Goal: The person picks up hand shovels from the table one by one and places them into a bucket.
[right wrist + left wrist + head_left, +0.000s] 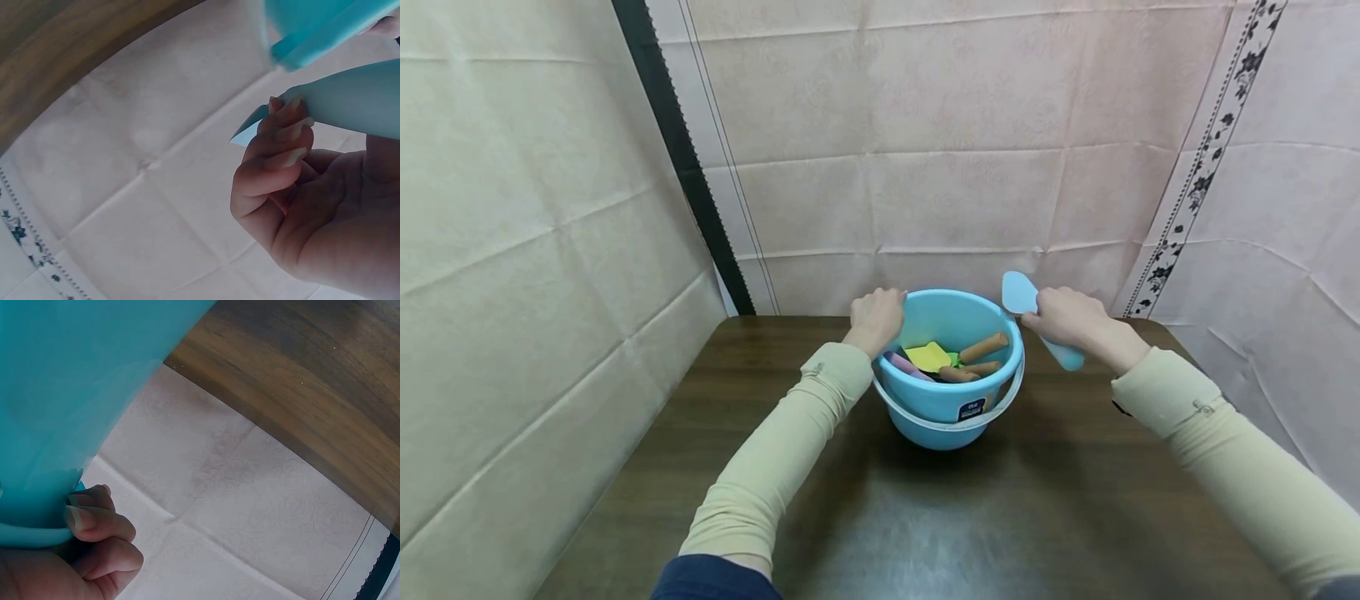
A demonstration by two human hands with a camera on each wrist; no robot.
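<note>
A light blue bucket (pixel 946 433) stands on the table, its handle hanging down across the front. Inside lie several brown cylindrical handles (pixel 985 347), a yellow flat piece (pixel 928 357), a bit of green and a purple handle (pixel 908 365). My left hand (pixel 877 318) grips the bucket's rim at the left, with curled fingers (pixel 100 525) over the edge. To the right of the bucket, my right hand (pixel 1067 317) holds a light blue plastic shovel (pixel 1019 293) above the tabletop. Its rounded blade points toward the bucket, and the fingers (pixel 265 181) wrap round its narrow part.
The dark brown wooden table (pixel 925 525) has its far edge just behind the bucket. Pale cloth (pixel 970 125) hangs at the back and on both sides, with a black band (pixel 685 158) at left and a flowered strip (pixel 1202 167) at right.
</note>
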